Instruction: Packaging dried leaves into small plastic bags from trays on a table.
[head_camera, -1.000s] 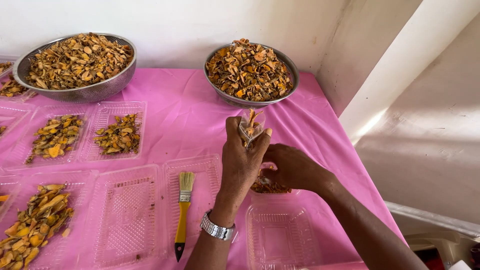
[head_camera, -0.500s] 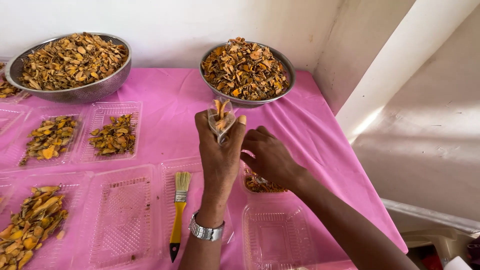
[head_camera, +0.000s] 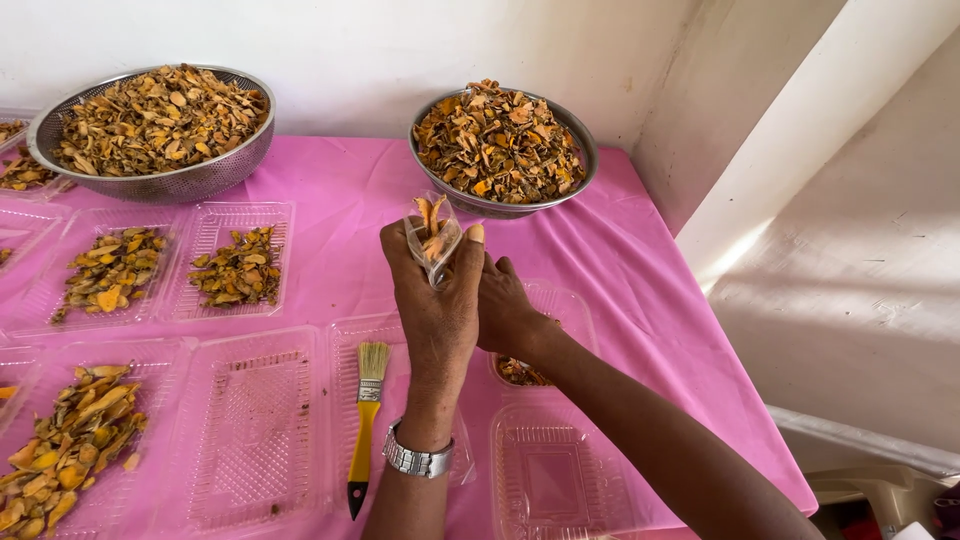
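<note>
From the head camera, I saw the left hand (head_camera: 435, 300) raised above the pink tablecloth (head_camera: 330, 190), its fingers clenched around a small clear plastic bag (head_camera: 432, 240) stuffed with orange dried slices, a few of them poking out of the top. The right hand (head_camera: 507, 315) sat just behind and touching the left one, its fingers curled in close against the bag's lower end; I could not tell whether they actually pinched the plastic. A metal watch (head_camera: 415, 460) circled the left wrist.

Below the hands lay a clear plastic tray (head_camera: 560, 310) holding a few slices, with an emptier tray (head_camera: 555, 480) nearer the camera. A yellow-handled brush (head_camera: 365, 420) rested on another clear tray just left of the forearm, bristles pointing away from me. Beyond the hands stood a steel bowl (head_camera: 503, 150) heaped with dried slices, and a steel colander (head_camera: 155, 130) of the same stood at far left. Filled trays (head_camera: 170, 265) lined the left side.
</note>
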